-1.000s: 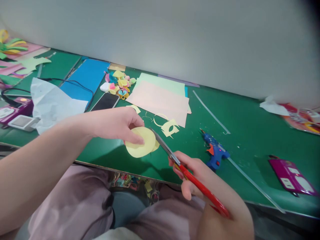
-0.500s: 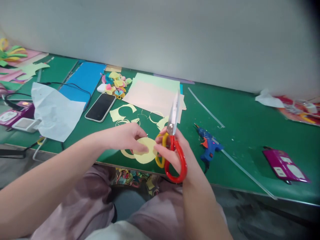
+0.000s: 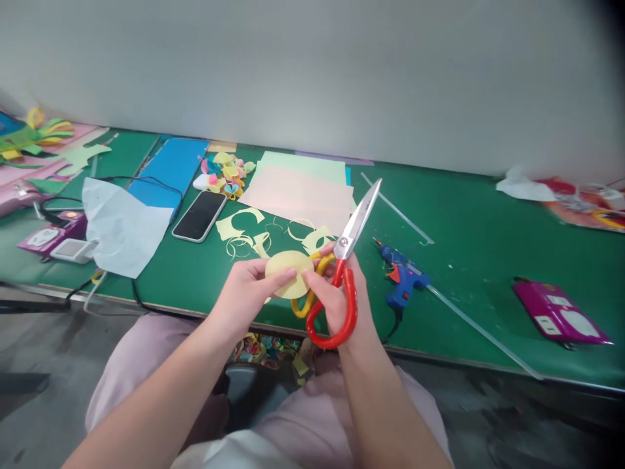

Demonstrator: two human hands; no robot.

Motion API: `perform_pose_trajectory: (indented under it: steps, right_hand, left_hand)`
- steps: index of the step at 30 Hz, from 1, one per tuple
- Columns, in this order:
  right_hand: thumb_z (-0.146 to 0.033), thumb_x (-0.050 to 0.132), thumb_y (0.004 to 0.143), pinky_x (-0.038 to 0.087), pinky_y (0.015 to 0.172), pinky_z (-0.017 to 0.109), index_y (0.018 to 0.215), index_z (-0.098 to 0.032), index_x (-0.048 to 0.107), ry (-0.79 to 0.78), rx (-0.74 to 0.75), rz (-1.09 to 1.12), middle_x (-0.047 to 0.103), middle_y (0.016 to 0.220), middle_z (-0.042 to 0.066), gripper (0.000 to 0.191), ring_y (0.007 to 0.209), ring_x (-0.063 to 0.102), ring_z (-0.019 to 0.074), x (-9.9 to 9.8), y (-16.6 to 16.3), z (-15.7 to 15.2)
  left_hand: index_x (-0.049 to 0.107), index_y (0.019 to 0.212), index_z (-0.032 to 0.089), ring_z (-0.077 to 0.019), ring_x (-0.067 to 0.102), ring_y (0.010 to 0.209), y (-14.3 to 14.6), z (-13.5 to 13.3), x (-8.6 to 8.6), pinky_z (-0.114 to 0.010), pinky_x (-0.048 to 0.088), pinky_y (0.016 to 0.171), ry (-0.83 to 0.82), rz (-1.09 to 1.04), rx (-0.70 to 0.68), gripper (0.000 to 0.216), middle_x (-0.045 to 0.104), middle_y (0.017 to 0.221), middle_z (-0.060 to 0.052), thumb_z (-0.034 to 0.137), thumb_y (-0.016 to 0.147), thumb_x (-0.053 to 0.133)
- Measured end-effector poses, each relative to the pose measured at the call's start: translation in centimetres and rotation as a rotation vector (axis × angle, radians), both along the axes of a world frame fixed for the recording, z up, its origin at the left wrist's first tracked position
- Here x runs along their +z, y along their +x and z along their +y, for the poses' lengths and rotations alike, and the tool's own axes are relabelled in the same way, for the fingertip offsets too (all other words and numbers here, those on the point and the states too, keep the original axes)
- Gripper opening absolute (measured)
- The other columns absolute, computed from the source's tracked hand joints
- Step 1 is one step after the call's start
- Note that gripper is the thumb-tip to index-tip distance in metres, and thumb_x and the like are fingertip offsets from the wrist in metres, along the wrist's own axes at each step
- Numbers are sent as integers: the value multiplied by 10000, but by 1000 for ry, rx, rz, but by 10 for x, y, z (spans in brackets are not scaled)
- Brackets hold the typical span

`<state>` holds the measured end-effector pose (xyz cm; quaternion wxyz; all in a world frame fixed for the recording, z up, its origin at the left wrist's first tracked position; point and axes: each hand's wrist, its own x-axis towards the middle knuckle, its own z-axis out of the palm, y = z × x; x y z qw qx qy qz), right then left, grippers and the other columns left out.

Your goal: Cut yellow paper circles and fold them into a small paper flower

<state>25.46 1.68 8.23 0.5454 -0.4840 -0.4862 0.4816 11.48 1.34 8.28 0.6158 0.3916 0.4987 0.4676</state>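
A pale yellow paper circle [image 3: 289, 262] is held up over the front edge of the table. Its left side is pinched between the thumb and fingers of my left hand [image 3: 241, 290]. My right hand [image 3: 336, 305] grips a pair of scissors [image 3: 345, 243] with one red and one yellow handle, the blades together and pointing up and to the right. The thumb of this same hand also presses on the circle's right edge. Just behind the circle lie yellow paper offcuts [image 3: 239, 225], some of them curved strips. Fingers behind the circle are partly hidden.
Stacked paper sheets [image 3: 297, 192], small coloured paper pieces [image 3: 229, 170] and a phone [image 3: 200, 215] lie farther back. To the right are a blue glue gun [image 3: 404, 277] with a long glue stick and a purple power socket [image 3: 559, 311]. A white sheet [image 3: 127, 225] stands at left.
The scissors have tipped over to the right. My left hand has shifted its grip to the circle's left side, and the circle is raised slightly. The view has shifted a little.
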Motion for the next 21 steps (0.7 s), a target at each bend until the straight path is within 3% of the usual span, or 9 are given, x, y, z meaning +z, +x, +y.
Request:
perform_pose_trajectory:
  steps: [11,21]
  right_hand:
    - [-231,655,712,502,562,236,891,-254,443,-6,58,17,524,710,-77,278,578,545,92,2,-4,0]
    - [-224,641,728,506,547,243,907,-256,449,-28,88,22,538,717,-78,264,552,553,91,4,-5,0]
  left_hand:
    - [727,704,175,-117,590,593,-1,-3,5,-213,455,566,31,110,88,225,696,664,-2,383,629,770]
    - [726,673,178,-76,536,545,-3,-2,2,-178,418,529,20,55,114,201,678,624,21,357,608,791]
